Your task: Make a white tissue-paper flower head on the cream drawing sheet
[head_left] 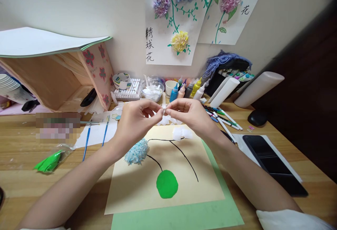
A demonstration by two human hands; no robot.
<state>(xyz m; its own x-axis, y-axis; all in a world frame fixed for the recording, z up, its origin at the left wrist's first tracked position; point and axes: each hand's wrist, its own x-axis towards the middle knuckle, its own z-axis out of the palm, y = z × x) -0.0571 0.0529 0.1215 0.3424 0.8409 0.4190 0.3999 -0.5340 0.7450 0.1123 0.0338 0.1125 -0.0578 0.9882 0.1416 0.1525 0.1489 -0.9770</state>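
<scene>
My left hand (137, 119) and my right hand (191, 116) meet above the far edge of a cream sheet (137, 188). Both pinch one small white piece of tissue paper (163, 109) between thumb and fingertips. Loose white tissue squares (180, 133) lie on the sheet just under my right hand. On the cream sheet are black drawn stems, a pale blue tissue flower ball (137, 151) and a painted green leaf (166, 184). A green sheet (218, 212) lies beneath the cream one.
Two blue paintbrushes (86, 140) lie on white paper at left, with a green bag (48, 162) nearer me. A bowl of tissue pieces (152, 91), paint bottles (184, 89), markers (223, 119) and white rolls (259, 87) line the back. A dark tablet (271, 159) lies right.
</scene>
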